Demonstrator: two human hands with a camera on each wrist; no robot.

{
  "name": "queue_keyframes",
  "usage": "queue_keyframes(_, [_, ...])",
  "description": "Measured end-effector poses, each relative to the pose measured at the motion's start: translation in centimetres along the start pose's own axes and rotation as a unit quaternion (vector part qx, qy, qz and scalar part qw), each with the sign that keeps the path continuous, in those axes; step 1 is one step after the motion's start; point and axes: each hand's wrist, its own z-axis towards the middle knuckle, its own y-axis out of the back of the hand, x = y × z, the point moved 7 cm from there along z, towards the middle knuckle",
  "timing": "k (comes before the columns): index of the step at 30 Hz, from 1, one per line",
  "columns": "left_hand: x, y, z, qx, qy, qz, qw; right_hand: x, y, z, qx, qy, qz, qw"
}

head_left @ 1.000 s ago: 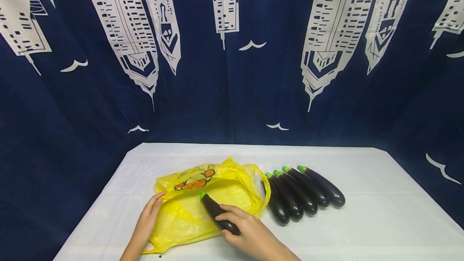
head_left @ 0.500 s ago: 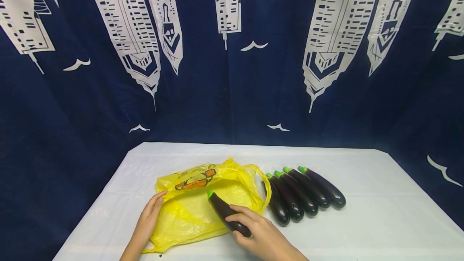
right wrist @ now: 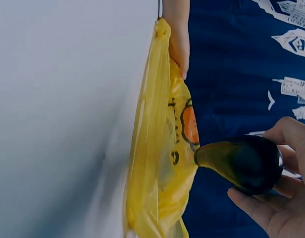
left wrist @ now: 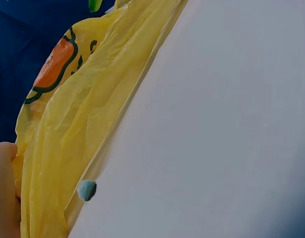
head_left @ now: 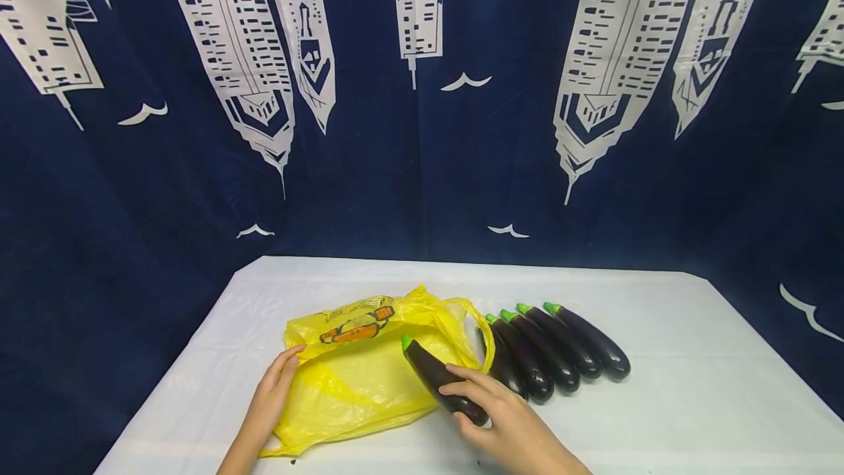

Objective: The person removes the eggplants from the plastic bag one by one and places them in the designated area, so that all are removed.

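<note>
My right hand (head_left: 501, 413) grips a dark purple eggplant (head_left: 431, 372) by its rounded end, with the green stem tip pointing up and left. That eggplant tilts over the right part of the mouth of a yellow plastic bag (head_left: 356, 394). In the right wrist view the fingers and thumb curl round the thick end of the same eggplant (right wrist: 246, 166). At the bag's left side, my left hand (head_left: 273, 383) holds the upper edge of its opening. The left wrist view shows only part of that hand (left wrist: 5, 193) beside the bag (left wrist: 83, 119).
Several more eggplants (head_left: 554, 350) lie side by side right of the bag, stems toward the back; the bag's handle overlaps the nearest one. A white cloth covers the table (head_left: 712, 394). Behind hangs a navy curtain (head_left: 422, 167) with white buildings printed on it.
My right hand has moved right with the eggplant, from over the middle of the bag to its right side, and the stem end has risen. My left hand stays at the bag's edge.
</note>
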Motion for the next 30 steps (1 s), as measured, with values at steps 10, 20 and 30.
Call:
queue_keyframes(10, [-0.1, 0.0, 0.1, 0.002, -0.005, 0.002, 1.0000, -0.9, 1.7, -1.2, -0.057, 0.038, -0.006, 0.998])
queue_keyframes(20, [0.0, 0.1, 0.1, 0.001, -0.003, -0.004, 1.0000, -2.4, 3.4, -2.0, -0.055, -0.012, -0.036, 0.998])
queue_keyframes(30, [0.1, 0.0, 0.1, 0.004, 0.001, -0.008, 1.0000, -4.2, 5.2, -2.0, -0.065, -0.039, -0.061, 0.995])
